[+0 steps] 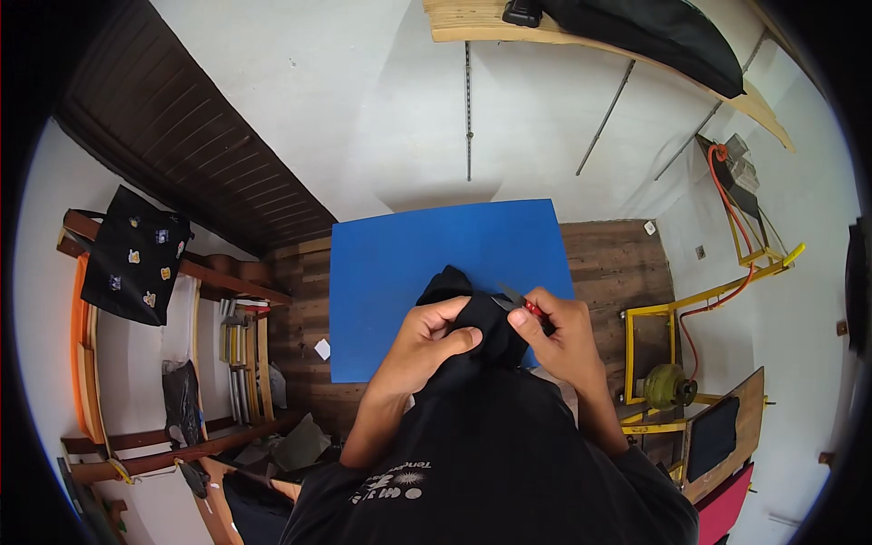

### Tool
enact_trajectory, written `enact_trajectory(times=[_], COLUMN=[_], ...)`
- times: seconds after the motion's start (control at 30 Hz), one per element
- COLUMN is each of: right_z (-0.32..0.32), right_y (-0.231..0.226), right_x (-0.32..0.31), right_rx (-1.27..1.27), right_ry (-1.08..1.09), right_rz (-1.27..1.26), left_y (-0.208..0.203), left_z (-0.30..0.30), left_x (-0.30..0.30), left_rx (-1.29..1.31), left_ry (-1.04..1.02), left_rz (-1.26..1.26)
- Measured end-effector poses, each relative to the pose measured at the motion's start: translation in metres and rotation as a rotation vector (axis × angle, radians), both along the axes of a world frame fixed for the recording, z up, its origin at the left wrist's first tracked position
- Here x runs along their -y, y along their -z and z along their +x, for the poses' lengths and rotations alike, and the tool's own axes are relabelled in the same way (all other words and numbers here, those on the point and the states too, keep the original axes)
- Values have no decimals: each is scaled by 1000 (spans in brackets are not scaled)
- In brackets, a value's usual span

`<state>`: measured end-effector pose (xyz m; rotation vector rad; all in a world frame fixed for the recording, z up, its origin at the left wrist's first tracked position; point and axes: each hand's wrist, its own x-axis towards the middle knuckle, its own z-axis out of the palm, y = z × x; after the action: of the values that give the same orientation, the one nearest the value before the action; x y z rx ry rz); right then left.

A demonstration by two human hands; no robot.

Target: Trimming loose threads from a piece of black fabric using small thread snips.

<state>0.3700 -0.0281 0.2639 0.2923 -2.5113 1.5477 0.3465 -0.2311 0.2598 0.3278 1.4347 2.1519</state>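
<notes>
Both my hands are raised close to my body, above the near part of the blue table [436, 241]. My left hand [427, 341] is closed on a bunched black cloth [486, 322], its thumb pressing on top of the fabric. Part of the cloth sticks up beyond the fingers. In my right hand [563, 331] are small red-handled snips [533, 310], gripped between thumb and fingers. Their pointed metal blades face left and away from me, close against the cloth; whether they touch it I cannot tell.
A yellow metal frame [649, 311] with a red hose and a round greenish tank [669, 386] stands to the right. At left are a rack with tools [238, 345] and a hanging black bag [136, 254]. A wooden shelf [472, 23] juts from the far wall.
</notes>
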Motion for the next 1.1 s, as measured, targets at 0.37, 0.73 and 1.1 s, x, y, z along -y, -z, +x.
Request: enact_trajectory(times=[0.37,0.73,1.1], right_z=[-1,4,10], right_y=[-3,4,12], right_x=[6,8,3], right_rx=[-113,-138,-61], right_ry=[47,-26,-199], right_rz=[61,46,-73], left_y=[5,-18,-16], left_z=[-1,-1,-3], left_x=[-1,-13,-18], left_rx=[71,66,-88], left_ry=[-69,2,48], left_rz=[-40,99,-52])
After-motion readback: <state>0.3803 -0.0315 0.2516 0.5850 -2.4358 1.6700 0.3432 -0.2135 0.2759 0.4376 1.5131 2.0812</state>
